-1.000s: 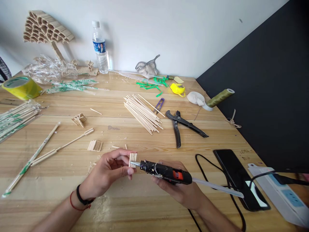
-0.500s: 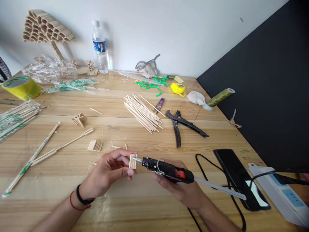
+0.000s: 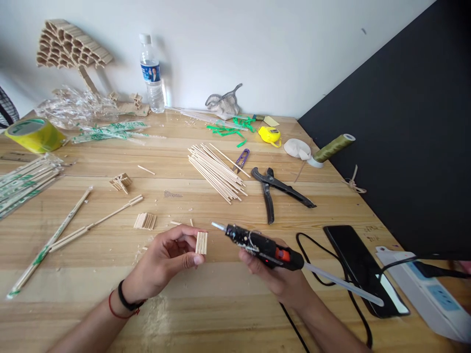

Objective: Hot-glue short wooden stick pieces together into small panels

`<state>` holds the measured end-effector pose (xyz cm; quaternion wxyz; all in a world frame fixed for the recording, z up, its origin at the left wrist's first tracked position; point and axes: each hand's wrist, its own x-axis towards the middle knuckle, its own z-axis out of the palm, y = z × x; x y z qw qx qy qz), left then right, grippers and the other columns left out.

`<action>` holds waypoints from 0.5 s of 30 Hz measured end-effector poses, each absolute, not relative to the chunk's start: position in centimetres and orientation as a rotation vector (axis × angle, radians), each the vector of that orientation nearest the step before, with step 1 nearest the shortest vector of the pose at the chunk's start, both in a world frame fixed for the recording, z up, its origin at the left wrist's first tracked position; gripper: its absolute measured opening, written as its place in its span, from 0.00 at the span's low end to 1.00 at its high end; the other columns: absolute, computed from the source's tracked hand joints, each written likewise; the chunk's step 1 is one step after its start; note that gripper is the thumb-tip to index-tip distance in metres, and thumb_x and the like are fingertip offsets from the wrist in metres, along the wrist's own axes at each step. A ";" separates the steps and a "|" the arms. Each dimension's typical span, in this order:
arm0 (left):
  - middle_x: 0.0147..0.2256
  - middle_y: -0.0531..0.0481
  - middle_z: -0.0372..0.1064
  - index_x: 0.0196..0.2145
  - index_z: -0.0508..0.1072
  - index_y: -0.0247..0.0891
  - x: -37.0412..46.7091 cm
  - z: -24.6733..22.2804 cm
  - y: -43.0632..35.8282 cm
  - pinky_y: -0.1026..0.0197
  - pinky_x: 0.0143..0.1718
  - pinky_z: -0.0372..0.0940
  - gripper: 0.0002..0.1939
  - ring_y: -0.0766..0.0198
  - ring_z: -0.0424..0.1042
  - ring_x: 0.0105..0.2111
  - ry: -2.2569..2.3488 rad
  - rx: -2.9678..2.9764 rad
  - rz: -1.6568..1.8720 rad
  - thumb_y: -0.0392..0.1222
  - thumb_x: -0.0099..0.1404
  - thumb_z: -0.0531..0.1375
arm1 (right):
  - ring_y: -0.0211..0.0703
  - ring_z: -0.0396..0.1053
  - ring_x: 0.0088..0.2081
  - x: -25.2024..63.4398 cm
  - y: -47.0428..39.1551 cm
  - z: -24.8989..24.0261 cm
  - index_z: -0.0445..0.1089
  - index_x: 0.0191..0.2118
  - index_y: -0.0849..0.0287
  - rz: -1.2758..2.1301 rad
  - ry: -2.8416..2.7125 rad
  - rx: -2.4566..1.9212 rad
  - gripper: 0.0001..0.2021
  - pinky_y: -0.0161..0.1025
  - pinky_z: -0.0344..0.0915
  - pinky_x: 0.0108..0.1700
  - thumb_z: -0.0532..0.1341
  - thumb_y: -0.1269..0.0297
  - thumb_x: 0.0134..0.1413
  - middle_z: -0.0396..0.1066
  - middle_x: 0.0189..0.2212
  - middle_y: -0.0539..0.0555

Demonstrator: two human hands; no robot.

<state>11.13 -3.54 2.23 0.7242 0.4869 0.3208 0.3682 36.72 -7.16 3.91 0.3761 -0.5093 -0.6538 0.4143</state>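
Between the thumb and fingers of my left hand (image 3: pixel 172 260) is a small block of short wooden sticks (image 3: pixel 201 243) lying side by side. My right hand (image 3: pixel 283 274) grips a black hot glue gun (image 3: pixel 265 247) with an orange-red part and a clear glue stick (image 3: pixel 346 284) sticking out of its back. The gun's nozzle points left and stands a little apart from the block. Left of my left hand, a row of short cut sticks (image 3: pixel 145 221) lies on the wooden table (image 3: pixel 221 304). A small stick assembly (image 3: pixel 120 183) sits farther back.
A pile of long sticks (image 3: pixel 217 171), purple snips (image 3: pixel 241 160) and a black cutter (image 3: pixel 275 189) lie mid-table. A phone (image 3: pixel 353 260), cable and power strip (image 3: pixel 427 289) are at right. Behind stand a water bottle (image 3: pixel 151 78) and a tree-like stick model (image 3: pixel 69 46); yellow tape (image 3: pixel 35 135) is left.
The glue gun's nozzle has come off the stick block, as my right hand moved right and its tip rose. My left hand keeps its hold on the block almost in place.
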 end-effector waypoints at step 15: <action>0.46 0.46 0.71 0.54 0.76 0.43 12.1 2.8 -5.2 0.47 0.53 0.63 0.14 0.52 0.68 0.47 0.723 2.378 0.460 0.37 0.71 0.65 | 0.56 0.74 0.49 38.2 -5.4 2.9 0.71 0.48 0.58 0.565 -2.032 -1.684 0.15 0.50 0.70 0.52 0.69 0.78 0.57 0.76 0.46 0.60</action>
